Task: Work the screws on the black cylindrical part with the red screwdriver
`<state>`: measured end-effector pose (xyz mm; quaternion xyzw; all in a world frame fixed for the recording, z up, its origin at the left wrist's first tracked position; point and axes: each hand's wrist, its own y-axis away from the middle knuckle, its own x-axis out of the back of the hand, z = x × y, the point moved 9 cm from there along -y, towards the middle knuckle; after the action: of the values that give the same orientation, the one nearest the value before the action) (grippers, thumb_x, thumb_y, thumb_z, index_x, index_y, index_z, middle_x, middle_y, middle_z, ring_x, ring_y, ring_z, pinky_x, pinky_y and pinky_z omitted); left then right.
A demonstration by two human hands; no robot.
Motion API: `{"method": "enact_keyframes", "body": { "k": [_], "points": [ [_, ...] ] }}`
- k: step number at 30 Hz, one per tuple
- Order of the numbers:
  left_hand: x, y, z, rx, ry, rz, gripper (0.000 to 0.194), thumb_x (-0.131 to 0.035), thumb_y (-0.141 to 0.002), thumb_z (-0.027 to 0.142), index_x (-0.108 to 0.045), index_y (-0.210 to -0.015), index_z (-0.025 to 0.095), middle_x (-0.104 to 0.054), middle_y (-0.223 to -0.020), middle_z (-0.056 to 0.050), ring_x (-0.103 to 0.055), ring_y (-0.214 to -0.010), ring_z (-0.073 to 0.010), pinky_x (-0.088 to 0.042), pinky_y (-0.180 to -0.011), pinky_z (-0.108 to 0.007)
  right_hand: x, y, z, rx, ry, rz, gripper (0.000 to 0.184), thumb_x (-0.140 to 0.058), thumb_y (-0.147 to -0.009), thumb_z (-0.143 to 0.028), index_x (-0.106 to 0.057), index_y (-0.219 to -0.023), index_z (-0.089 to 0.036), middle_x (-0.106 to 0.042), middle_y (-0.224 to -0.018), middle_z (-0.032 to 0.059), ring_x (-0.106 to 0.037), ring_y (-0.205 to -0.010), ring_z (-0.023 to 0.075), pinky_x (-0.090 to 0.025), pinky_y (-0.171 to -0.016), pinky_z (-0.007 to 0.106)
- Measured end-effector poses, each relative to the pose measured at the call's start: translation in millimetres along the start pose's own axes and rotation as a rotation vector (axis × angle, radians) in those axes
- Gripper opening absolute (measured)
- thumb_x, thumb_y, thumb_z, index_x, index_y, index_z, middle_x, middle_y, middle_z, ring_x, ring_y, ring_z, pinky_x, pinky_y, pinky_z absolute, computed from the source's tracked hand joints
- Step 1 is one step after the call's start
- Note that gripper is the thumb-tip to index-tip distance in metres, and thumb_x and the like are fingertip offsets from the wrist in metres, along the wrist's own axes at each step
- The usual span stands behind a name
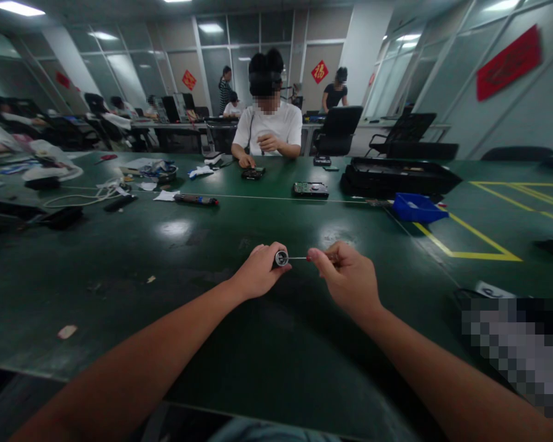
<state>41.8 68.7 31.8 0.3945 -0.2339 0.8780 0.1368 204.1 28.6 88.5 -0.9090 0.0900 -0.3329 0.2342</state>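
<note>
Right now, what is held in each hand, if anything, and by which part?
The left fingers hold a cylinder by its side, near the visible end; the right fingers hold a screwdriver by its handle.

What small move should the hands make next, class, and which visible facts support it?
Probably, the right hand should gently line the screwdriver tip up with the round end of the dark cylinder. The left hand grips the cylinder, and the thin metal shaft reaches its rim from the side; whether it touches is too small to tell.
</note>
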Motion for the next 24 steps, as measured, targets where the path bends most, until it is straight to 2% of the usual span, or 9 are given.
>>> {"method": "enact_keyframes", "body": {
  "k": [2, 6, 11, 13, 16, 20, 24],
  "points": [
    [-0.7, 0, -2, 0.009, 0.006, -0.004, 0.017, -0.061, -0.091, 0.033, -0.055, -0.101, 0.021, -0.062, -0.092, -0.003, -0.056, -0.089, -0.0221, -0.044, -0.08, -0.037, 0, 0, -3, 0.034, 0.002, -0.002, 0.028, -0.061, -0.09, -0.046, -0.061, -0.073, -0.023, -0.062, -0.058, -0.0013, -0.056, -0.05, 0.0143, -0.038, -0.051, 0.028],
    [-1.5, -1, -4, 0.017, 0.031, -0.01, 0.015, -0.061, -0.091, 0.032, -0.055, -0.098, 0.021, -0.062, -0.092, -0.002, -0.057, -0.088, -0.0207, -0.044, -0.077, -0.035, -5, 3, -10, 0.132, -0.099, -0.059, 0.014, -0.053, -0.094, -0.032, -0.061, -0.1, -0.022, -0.07, -0.086, 0.0038, -0.067, -0.076, 0.0185, -0.048, -0.069, 0.032],
    [-1.2, -2, -2, -0.006, 0.022, -0.006, 0.014, -0.062, -0.089, 0.03, -0.055, -0.098, 0.021, -0.062, -0.088, -0.001, -0.057, -0.085, -0.0201, -0.043, -0.075, -0.034, -11, 6, -11, 0.157, -0.103, -0.131, 0.02, -0.046, -0.099, -0.033, -0.062, -0.093, -0.023, -0.066, -0.079, 0.0022, -0.064, -0.073, 0.0175, -0.047, -0.068, 0.032],
    [-0.9, -2, -1, -0.005, 0.024, -0.004, 0.014, -0.062, -0.089, 0.029, -0.055, -0.097, 0.021, -0.062, -0.088, -0.001, -0.057, -0.084, -0.0201, -0.044, -0.075, -0.034, -10, 5, -6, 0.108, -0.161, -0.102, 0.019, -0.046, -0.099, -0.034, -0.062, -0.099, -0.023, -0.066, -0.081, 0.0023, -0.065, -0.074, 0.0178, -0.048, -0.069, 0.033],
    [-1.1, -2, -1, 0.01, 0.032, -0.006, 0.013, -0.062, -0.089, 0.029, -0.055, -0.096, 0.021, -0.062, -0.087, -0.001, -0.058, -0.084, -0.02, -0.044, -0.075, -0.034, -13, 3, 11, -0.035, -0.383, -0.042, 0.02, -0.055, -0.094, -0.038, -0.059, -0.105, -0.022, -0.068, -0.087, 0.0038, -0.066, -0.078, 0.0186, -0.052, -0.073, 0.035],
    [-2.1, 0, -1, 0.012, 0.047, -0.023, 0.013, -0.062, -0.089, 0.026, -0.054, -0.098, 0.021, -0.062, -0.09, -0.002, -0.058, -0.086, -0.0197, -0.045, -0.076, -0.033, -27, 0, 31, -0.183, -0.65, -0.015, 0.026, -0.055, -0.092, -0.045, -0.062, -0.096, -0.021, -0.066, -0.082, 0.0033, -0.064, -0.074, 0.0177, -0.054, -0.074, 0.037],
    [0.9, 0, 4, -0.046, 0.017, -0.009, 0.015, -0.062, -0.089, 0.024, -0.054, -0.101, 0.022, -0.062, -0.097, -0.003, -0.057, -0.093, -0.0214, -0.044, -0.083, -0.037, -34, -2, 46, -0.343, -0.83, -0.007, 0.027, -0.057, -0.09, -0.047, -0.063, -0.091, -0.02, -0.063, -0.079, 0.0025, -0.062, -0.07, 0.0168, -0.055, -0.07, 0.036]
  ]
}}
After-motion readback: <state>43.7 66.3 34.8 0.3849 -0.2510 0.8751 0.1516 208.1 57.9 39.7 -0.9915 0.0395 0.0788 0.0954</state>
